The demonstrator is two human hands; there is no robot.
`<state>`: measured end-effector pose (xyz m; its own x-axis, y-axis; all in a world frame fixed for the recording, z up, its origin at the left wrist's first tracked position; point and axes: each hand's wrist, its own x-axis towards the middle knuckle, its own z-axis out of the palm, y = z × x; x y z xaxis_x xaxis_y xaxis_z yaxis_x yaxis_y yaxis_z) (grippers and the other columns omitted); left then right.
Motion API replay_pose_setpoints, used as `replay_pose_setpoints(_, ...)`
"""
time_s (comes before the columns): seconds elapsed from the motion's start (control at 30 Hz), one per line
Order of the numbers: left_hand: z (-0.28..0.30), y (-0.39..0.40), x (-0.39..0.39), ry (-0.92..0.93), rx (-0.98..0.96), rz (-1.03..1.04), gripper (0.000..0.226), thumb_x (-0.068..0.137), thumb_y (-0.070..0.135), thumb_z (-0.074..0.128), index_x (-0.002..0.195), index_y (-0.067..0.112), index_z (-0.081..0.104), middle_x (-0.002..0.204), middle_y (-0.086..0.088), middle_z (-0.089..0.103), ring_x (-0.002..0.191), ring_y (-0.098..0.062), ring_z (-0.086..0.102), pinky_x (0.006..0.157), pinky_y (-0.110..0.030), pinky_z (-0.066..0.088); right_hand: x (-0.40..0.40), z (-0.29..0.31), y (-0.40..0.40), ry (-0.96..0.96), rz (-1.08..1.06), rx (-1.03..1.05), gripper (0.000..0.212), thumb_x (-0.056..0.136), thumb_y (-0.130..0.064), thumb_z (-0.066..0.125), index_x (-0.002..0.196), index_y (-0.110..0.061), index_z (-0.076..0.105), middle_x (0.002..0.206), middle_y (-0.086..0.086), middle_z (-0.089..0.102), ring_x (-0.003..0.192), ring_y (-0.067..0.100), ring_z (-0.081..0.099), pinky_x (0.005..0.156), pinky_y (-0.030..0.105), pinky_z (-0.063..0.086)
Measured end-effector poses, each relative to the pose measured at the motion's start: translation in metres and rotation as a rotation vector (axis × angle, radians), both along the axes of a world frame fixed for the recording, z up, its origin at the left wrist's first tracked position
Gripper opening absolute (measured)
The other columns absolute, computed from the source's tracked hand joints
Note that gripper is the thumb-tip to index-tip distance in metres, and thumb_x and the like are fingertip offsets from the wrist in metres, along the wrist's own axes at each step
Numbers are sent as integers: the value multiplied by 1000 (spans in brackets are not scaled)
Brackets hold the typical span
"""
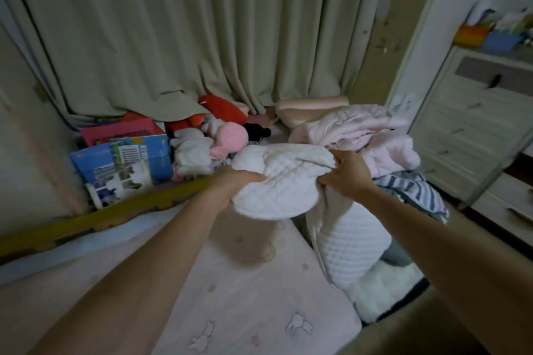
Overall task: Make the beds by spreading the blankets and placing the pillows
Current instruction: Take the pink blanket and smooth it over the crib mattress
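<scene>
White quilt [277, 181] hangs bunched above the sheet [230, 282], mid-bed; left hand [233, 181] and right hand [344, 173] each clench a fistful. Risk: its right tail could drag the pink blanket [360, 135] askew.

curtain [173, 23] | plush toys [213, 141] | blue box [124, 164] | drawers [473, 130]
</scene>
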<state>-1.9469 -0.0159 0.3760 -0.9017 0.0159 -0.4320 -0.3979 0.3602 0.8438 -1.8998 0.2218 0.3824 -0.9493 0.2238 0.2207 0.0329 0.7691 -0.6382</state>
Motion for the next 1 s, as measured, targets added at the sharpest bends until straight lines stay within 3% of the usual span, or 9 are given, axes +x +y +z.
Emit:
replay_pose_setpoints(0.1,10,39,-36,99,43,-71,105,51,37,91,140,9,44,139,-7,52,119,-25,55,97,-37,48,-22,-6,36,40,-67,20,30,67,-18,70,96,-14,69,90,7,72,86,26,66,66,29,46)
replay_pose_setpoints(0.23,22,91,-83,203,33,-179,85,70,26,85,141,7,41,141,-8,49,124,-26,50,95,-29,43,-48,1,79,68,-206,27,29,69,-16,72,98,-13,68,89,6,70,85,26,64,65,28,42)
replay_pose_setpoints(0.4,34,145,-132,300,42,-267,77,70,24,84,136,8,48,136,-8,53,120,-25,53,97,-32,44,-73,3,120,102,-316,-56,32,65,-17,73,97,-17,69,88,3,71,83,23,65,71,34,52)
replay_pose_setpoints(0.53,38,191,-166,375,72,-316,71,74,20,82,135,9,49,137,-7,53,120,-23,52,88,-24,39,-98,12,160,145,-343,-116,13,64,-16,72,74,-18,64,68,-3,63,69,17,60,58,26,41)
replay_pose_setpoints(0.63,37,221,-182,383,89,-281,73,74,21,82,138,12,46,139,-5,51,121,-20,51,88,-22,37,-121,15,193,181,-324,-139,14,57,-25,68,67,-17,62,61,-3,63,63,17,61,56,29,46)
replay_pose_setpoints(0.73,39,254,-194,400,94,-214,73,75,20,81,139,11,45,140,-6,50,121,-20,51,88,-22,38,-151,21,229,210,-257,-129,20,60,-21,69,80,-18,70,72,0,70,72,19,67,64,34,54)
replay_pose_setpoints(0.93,60,305,-234,434,38,-38,71,74,24,81,136,11,49,137,-9,53,120,-23,53,103,-37,43,-220,51,286,209,-121,-153,13,64,-13,72,75,-17,67,68,1,66,69,19,63,59,27,46)
replay_pose_setpoints(1.0,71,314,-244,461,33,10,71,74,26,81,137,12,49,139,-8,52,121,-23,52,104,-35,42,-245,65,299,231,-67,-160,12,66,-12,72,72,-17,63,64,-2,62,67,18,60,56,24,42)
